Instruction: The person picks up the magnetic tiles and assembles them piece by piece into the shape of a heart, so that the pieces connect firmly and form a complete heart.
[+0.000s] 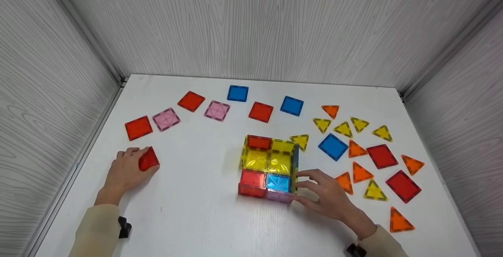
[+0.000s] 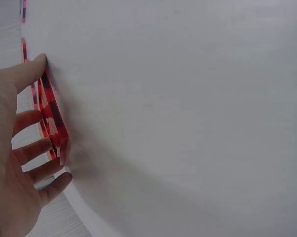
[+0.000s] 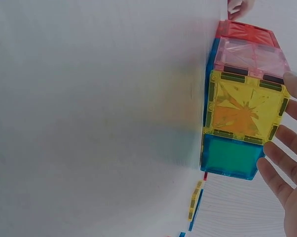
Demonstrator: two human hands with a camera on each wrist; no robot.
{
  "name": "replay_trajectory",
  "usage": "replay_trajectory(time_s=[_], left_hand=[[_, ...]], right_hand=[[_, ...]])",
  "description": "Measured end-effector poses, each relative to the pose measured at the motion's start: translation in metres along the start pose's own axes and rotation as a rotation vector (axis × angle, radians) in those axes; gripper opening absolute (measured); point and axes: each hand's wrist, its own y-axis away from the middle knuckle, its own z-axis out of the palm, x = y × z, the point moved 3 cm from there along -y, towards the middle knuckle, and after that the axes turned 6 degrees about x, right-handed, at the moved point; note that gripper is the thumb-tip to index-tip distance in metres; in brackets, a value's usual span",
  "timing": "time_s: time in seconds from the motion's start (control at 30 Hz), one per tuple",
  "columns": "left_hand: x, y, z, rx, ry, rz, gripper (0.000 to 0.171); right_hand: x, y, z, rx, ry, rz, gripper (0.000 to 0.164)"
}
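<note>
At the left of the head view my left hand (image 1: 123,170) pinches a red square magnetic tile (image 1: 149,159) between thumb and fingers. The left wrist view shows that tile (image 2: 55,113) tilted on edge. Right of the table's middle stands an open-topped box of magnetic tiles (image 1: 253,178), with red, yellow, blue and pink squares in its walls and base. My right hand (image 1: 324,196) is at the box's right side, fingers spread and fingertips at its wall. In the right wrist view the thumb lies by the corner of the pink (image 3: 249,57) and yellow tiles (image 3: 247,106).
Red, pink and blue square tiles lie in a loose arc behind, including a pink tile (image 1: 217,110) and a blue tile (image 1: 237,93). Yellow and orange triangles (image 1: 361,172) lie scattered at the right among blue and red squares. Wood-grain panels (image 1: 251,29) border the white table.
</note>
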Motion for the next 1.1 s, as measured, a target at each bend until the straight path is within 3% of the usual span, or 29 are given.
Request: replay_trajectory(time_s=[0.33, 0.57, 0.77, 0.93, 1.1], left_hand=[[0.01, 0.001, 0.006, 0.079, -0.016, 0.015, 0.071], [0.03, -0.001, 0.013, 0.115, 0.027, -0.007, 0.071], [0.062, -0.001, 0.022, 0.125, 0.17, -0.064, 0.071], [0.094, 0.002, 0.033, 0.071, 0.36, -0.14, 0.072], [0.125, 0.004, 0.042, 0.028, 0.494, -0.181, 0.071]], right_hand=[[0.0, -0.001, -0.002, 0.006, 0.002, -0.011, 0.031], [-0.001, -0.001, -0.001, 0.007, 0.008, -0.018, 0.031], [-0.001, 0.0, -0.001, 0.004, 0.007, -0.017, 0.031], [-0.001, 0.0, -0.001, 0.006, 0.003, -0.018, 0.03], [-0.001, -0.001, -0.002, 0.002, 0.0, -0.01, 0.03]])
